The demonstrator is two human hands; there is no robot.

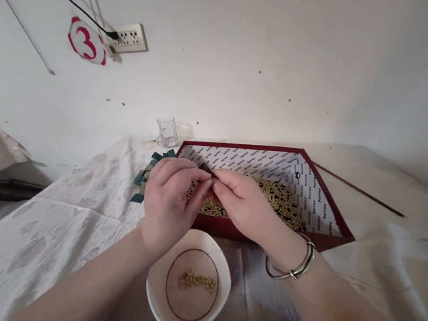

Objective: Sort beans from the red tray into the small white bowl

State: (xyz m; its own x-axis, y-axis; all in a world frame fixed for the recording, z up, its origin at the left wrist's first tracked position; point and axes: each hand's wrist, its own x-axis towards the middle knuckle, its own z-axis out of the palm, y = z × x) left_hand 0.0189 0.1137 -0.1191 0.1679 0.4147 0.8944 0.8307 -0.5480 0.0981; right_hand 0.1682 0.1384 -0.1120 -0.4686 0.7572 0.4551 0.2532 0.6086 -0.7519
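My left hand (169, 202) and my right hand (242, 202) meet above the near edge of a red box (333, 221) lined with printed white paper. Both hands pinch a thin dark stick-like thing (208, 170) between their fingertips. The box holds a heap of small yellow-green beads (281, 197) with a few dark ones mixed in. Just below my hands stands a white bowl (158, 281) with a brown ring inside and a short row of yellow-green beads (200, 280) at its middle. A metal bangle (301, 264) circles my right wrist.
Several dark green square pieces (148, 169) lie piled left of the box. A small clear glass (167, 131) stands by the wall. A long thin brown stick (358, 190) lies on the pale tablecloth (69, 214) at the right. On the wall are a socket (130, 38) and a red "3" sign (87, 40).
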